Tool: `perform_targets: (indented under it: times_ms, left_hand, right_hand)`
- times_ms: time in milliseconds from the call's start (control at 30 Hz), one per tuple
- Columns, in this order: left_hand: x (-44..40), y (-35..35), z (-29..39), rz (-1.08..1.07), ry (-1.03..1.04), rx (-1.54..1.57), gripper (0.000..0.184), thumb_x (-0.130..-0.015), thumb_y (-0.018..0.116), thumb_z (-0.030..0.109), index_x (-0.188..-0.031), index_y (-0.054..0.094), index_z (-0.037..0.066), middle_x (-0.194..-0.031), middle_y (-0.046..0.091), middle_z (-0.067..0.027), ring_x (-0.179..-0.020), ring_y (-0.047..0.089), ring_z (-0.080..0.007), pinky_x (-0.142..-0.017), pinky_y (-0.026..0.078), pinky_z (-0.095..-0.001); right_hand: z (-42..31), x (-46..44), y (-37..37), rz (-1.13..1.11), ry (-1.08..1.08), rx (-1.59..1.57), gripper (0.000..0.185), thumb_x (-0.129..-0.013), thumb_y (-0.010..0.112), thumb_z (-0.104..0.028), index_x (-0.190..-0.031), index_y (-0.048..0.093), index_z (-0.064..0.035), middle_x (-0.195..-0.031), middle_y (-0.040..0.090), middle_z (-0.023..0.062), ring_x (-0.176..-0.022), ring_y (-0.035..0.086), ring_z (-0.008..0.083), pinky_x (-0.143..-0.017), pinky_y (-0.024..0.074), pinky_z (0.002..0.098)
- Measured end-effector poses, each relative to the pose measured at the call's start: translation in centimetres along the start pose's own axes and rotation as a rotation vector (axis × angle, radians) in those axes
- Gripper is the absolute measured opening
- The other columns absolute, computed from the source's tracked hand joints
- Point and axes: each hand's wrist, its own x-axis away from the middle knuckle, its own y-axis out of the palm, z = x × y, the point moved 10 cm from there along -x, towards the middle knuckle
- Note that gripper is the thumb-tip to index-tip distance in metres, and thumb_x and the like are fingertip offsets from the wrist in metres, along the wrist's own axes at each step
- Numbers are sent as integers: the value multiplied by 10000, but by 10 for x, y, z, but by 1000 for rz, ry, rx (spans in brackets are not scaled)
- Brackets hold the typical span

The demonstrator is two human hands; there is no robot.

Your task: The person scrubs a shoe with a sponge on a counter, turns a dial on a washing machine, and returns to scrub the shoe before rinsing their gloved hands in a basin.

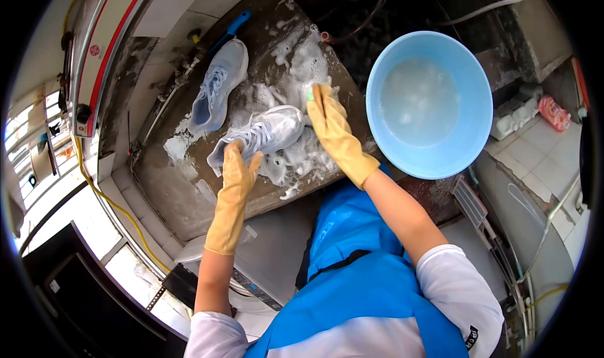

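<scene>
Both my hands wear yellow rubber gloves. With my left hand (236,172) I grip a wet white sneaker (277,130) at its ankle opening, the thumb apart from the fingers. The shoe lies on a soapy brown slab, its toe pointing right. My right hand (332,128) is closed just right of the toe, over the foam (308,65). A small bit of green and white shows at its fingertips; the rest of that thing is hidden. A second white sneaker (219,84) rests on the slab behind the first, away from both hands.
At the right stands a light blue basin (385,138) of cloudy water. A blue-handled tool (239,22) lies beyond the second sneaker. A hose (371,18) hangs behind the slab (154,191). Farther right are a pink bottle (553,112) and tiled ledge. A washing machine (277,245) stands below.
</scene>
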Motion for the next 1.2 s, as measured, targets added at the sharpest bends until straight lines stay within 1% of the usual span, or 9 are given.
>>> perform_targets:
  times_ms: [67, 133, 200, 300, 467, 767, 967, 1100, 1200]
  left_hand:
    - [-5, -16, 37, 135, 254, -70, 989, -826, 869, 235, -1619, 287, 130, -1701, 156, -289, -1289, 565, -511, -976, 566, -498]
    - [-25, 15, 48, -203, 65, -170, 1050, -818, 879, 245, -1646, 236, 199, -1711, 101, -288, -1277, 582, -492, -983, 570, -487]
    - [-27, 77, 19, -699, -169, -309, 1192, -807, 888, 332, -1680, 78, 385, -1721, -69, -287, -1237, 627, -453, -1008, 568, -470]
    - [-38, 93, 17, -775, -203, -428, 1165, -826, 862, 377, -1683, 73, 371, -1717, -100, -287, -1199, 654, -459, -1014, 567, -464]
    - [-38, 93, 5, -599, 104, -353, 1160, -832, 844, 418, -1684, 75, 248, -1645, 2, -429, -1172, 643, -536, -979, 570, -495]
    - [-48, 95, -12, -490, 29, -300, 1227, -725, 888, 450, -1686, 149, 261, -1648, 97, -416, -1157, 655, -523, -896, 605, -412]
    - [-43, 86, -1, -441, 71, -206, 1160, -700, 920, 470, -1654, 291, 269, -1626, 169, -414, -970, 726, -497, -890, 614, -445]
    - [-34, 78, 8, -277, 433, -246, 1103, -697, 917, 474, -1627, 342, 333, -1548, 334, -438, -750, 748, -397, -667, 630, -408]
    - [-29, 78, 9, -185, 533, -187, 990, -734, 900, 452, -1592, 420, 333, -1534, 402, -396, -667, 736, -354, -591, 616, -407]
  right_hand:
    - [1, -21, 5, 57, 189, -367, 379, -1060, 481, -87, -1387, 521, 101, -1381, 606, 309, -1188, 641, 468, -1047, 543, 461]
    - [15, -24, 26, -195, 703, -1090, 407, -1098, 440, -168, -1368, 519, 126, -1373, 569, 359, -1212, 576, 544, -1028, 517, 561]
    - [-3, -6, 29, -32, 582, -895, 435, -1095, 459, -185, -1385, 502, 137, -1378, 542, 384, -1208, 566, 567, -1025, 511, 571]
    - [-47, 47, 34, 179, 647, -722, 530, -1078, 517, -201, -1450, 418, 164, -1382, 474, 440, -1181, 553, 605, -1031, 497, 583]
    - [-53, 43, 22, 260, 687, -836, 595, -1056, 569, -198, -1508, 363, 130, -1355, 509, 416, -1086, 589, 561, -939, 531, 554]
    - [-95, 56, 26, 75, 734, -895, 690, -1044, 588, -171, -1559, 237, 126, -1121, 567, 319, -959, 637, 452, -788, 534, 518]
    - [-8, -15, 57, -21, 781, -804, 511, -1050, 563, -120, -1453, 419, 159, -1285, 562, 388, -957, 632, 497, -889, 551, 539]
    - [-32, 37, 27, 303, 756, -811, 429, -1072, 536, -172, -1358, 549, 148, -1289, 580, 393, -995, 632, 530, -896, 553, 549]
    - [-11, -38, 38, -28, 417, -713, 397, -1040, 562, -157, -1316, 597, 127, -1278, 600, 348, -976, 635, 490, -875, 542, 508]
